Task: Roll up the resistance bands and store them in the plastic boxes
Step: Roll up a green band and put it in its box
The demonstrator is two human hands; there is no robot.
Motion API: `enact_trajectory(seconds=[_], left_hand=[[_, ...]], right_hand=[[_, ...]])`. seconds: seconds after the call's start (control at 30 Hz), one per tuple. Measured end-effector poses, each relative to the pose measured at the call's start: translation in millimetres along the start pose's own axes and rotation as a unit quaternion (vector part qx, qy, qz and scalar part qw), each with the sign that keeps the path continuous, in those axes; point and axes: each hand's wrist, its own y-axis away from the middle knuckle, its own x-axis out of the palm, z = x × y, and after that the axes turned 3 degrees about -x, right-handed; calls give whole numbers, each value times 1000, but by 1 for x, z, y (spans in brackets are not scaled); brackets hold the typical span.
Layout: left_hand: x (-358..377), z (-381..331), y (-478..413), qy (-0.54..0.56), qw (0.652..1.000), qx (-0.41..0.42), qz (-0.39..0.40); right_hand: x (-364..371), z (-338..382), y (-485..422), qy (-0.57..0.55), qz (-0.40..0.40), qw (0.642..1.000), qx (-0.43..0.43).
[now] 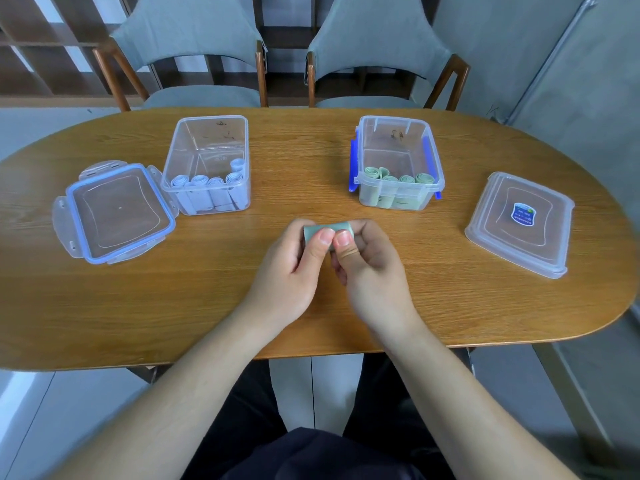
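near the middle of the wooden table, the left hand and the right hand meet on one green resistance band. it is wound into a short, tight roll lying crosswise. each hand has its fingers curled round one end, and the two thumbs press side by side on the near face. the rolling looks about done, so the step in hand is likely to secure the last turn and stow the roll. it would be wise to keep a thumb on the loose tail so the rubber cannot spring open. then pass the roll to the right hand and stand it on end with the tail wedged against a neighbour or a wall. two clear plastic boxes sit further back, both uncovered. the left box holds pale bluish rolls on end along its near wall. the right box, with blue clips, holds green rolls in a similar row, so the matching colour points there. a blue-sealed lid lies flat just beside the left box. a lid with a sticker lies apart to the right of the right box.
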Motion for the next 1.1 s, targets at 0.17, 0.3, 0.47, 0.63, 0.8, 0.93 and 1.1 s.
enact_trajectory(seconds=[0.17, 0.3, 0.47, 0.63, 0.8, 0.93, 1.1], left_hand=[[14, 4, -8, 137, 989, -47, 33], [19, 4, -16, 71, 997, -29, 25], [28, -3, -25, 56, 998, -24, -13], [35, 3, -33, 117, 992, -40, 10], [35, 8, -36, 151, 983, -52, 92], [37, 14, -37, 121, 990, -22, 69], [40, 27, -44, 91, 995, 7, 33]], right_hand=[[-1, -2, -3, 20, -37, 999, -13], [-6, -7, -6, 41, -55, 998, 7], [-14, -8, -11, 47, -82, 995, 20], [-23, -8, -19, 26, -57, 997, 44], [-34, -7, -21, 40, -39, 997, 53], [-37, -6, -21, 44, -33, 997, 59], [-48, 10, -32, -23, -11, 989, 148]])
